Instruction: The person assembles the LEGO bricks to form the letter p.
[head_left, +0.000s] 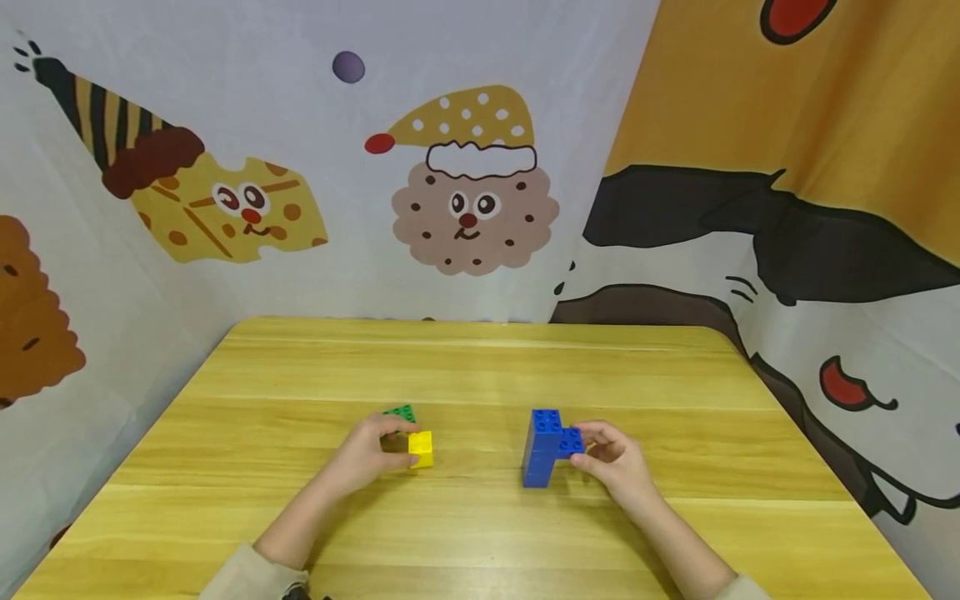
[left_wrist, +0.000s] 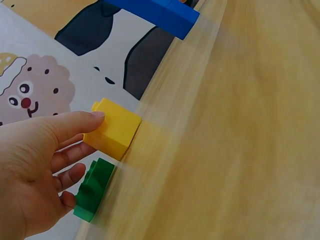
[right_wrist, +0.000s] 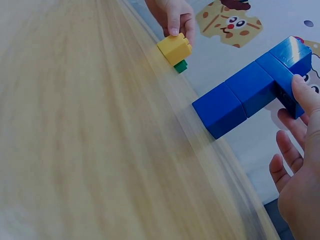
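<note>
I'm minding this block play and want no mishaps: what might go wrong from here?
The blue stack is tall and narrow, and the right hand pinches the jutting block on its side; a tug might topple it or pull that piece loose.

The left hand pinches the yellow block close to the green block, so it could knock the green one.

The left hand hides part of the green block in the head view — can't count all its studs there. Some dark thing by the left cuff gets chopped at the bottom edge, too little to ID. Left wrist cam crops the blue stack up top, right wrist cam crops the right hand — and the table grain's kinda blurry in both.
</note>
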